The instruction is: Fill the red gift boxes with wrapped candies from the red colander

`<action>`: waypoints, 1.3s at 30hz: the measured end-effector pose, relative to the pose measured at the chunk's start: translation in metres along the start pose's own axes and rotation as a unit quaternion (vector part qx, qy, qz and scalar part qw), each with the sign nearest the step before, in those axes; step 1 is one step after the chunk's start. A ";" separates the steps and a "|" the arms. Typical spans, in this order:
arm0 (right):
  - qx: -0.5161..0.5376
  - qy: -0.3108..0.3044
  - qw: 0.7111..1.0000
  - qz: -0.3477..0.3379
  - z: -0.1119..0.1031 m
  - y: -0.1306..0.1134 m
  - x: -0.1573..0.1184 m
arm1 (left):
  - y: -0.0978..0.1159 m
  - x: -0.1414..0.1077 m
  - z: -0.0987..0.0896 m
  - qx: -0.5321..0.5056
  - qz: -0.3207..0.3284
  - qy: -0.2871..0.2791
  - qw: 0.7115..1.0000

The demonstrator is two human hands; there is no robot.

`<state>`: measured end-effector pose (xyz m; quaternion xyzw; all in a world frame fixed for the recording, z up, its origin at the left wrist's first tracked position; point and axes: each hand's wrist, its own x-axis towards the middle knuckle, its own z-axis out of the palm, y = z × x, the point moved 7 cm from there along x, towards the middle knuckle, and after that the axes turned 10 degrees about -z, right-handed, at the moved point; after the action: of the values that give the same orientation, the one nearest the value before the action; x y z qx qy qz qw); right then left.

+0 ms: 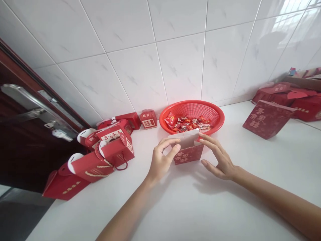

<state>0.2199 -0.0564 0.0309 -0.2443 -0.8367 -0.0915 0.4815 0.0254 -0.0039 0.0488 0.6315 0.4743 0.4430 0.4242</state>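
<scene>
A red paper gift box [188,156] with gold lettering stands upright on the white counter, its top open and a white inner flap raised at the back. My left hand [162,160] pinches the box's upper left edge between thumb and fingers. On the other side, my right hand [220,160] has its fingers stretched out. Its fingertips are at the right top flap, and the thumb is held apart from the box. Just behind the box sits a red plastic basket [213,113] holding many small wrapped candies [187,124]. The inside bottom of the box is hidden.
Several red gift boxes [94,167] with rope handles line the counter's left side, beside a dark door [22,134] with keys. A small red box [148,119] stands by the tiled wall. Another box [268,119] leans at right, near more red boxes [307,105].
</scene>
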 end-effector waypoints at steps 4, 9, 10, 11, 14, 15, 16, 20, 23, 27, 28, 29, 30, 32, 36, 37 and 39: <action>-0.012 0.011 1.000 0.016 -0.001 0.010 -0.003 | -0.002 0.001 -0.001 0.000 0.005 0.006 1.000; -0.006 0.019 0.999 0.045 -0.003 0.025 -0.008 | -0.004 0.001 0.001 -0.010 0.027 0.011 1.000; -0.005 0.021 0.999 0.048 -0.004 0.027 -0.009 | -0.004 0.000 0.001 -0.012 0.034 0.009 0.999; -0.006 0.022 0.999 0.049 -0.005 0.028 -0.009 | -0.004 0.000 0.002 -0.017 0.041 0.009 0.999; -0.025 0.028 0.998 0.049 -0.008 0.031 -0.008 | -0.002 -0.002 -0.001 -0.035 0.058 0.017 0.998; -0.037 0.030 0.998 0.052 -0.009 0.033 -0.008 | -0.002 -0.002 -0.002 -0.040 0.063 0.021 0.997; -0.049 0.029 0.997 0.056 -0.009 0.034 -0.008 | -0.001 -0.002 -0.003 -0.045 0.068 0.026 0.996; -0.082 0.015 0.995 0.053 -0.007 0.038 -0.007 | -0.007 0.000 -0.008 -0.107 0.066 0.037 0.991; -0.092 0.016 0.995 0.046 -0.005 0.039 -0.007 | -0.028 0.007 -0.011 -0.191 0.029 0.064 0.979; -0.093 0.020 0.994 0.044 -0.007 0.037 -0.006 | -0.071 0.017 -0.006 -0.222 -0.077 0.090 0.968; -0.091 0.020 0.995 0.043 -0.008 0.038 -0.005 | -0.080 0.019 -0.001 -0.216 -0.098 0.076 0.968; -0.085 0.021 0.995 0.045 -0.011 0.039 -0.004 | -0.086 0.021 0.002 -0.214 -0.110 0.065 0.969; -0.077 0.023 0.996 0.048 -0.013 0.041 -0.002 | -0.091 0.022 0.005 -0.211 -0.117 0.054 0.969; -0.059 0.034 0.995 0.071 -0.021 0.053 0.004 | -0.095 0.023 0.009 -0.211 -0.121 0.036 0.969; -0.090 -0.064 0.967 0.228 -0.025 0.112 0.029 | -0.096 0.021 0.013 -0.203 -0.113 0.005 0.973; -0.111 -0.149 0.941 0.282 -0.018 0.131 0.034 | -0.096 0.021 0.014 -0.199 -0.109 -0.002 0.974; -0.110 -0.214 0.917 0.319 -0.012 0.162 0.052 | -0.096 0.020 0.015 -0.198 -0.099 -0.016 0.975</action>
<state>0.2881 0.0951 0.0678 -0.5638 -0.7818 0.0298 0.2647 0.0214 0.0318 -0.0431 0.4916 0.4306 0.4737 0.5904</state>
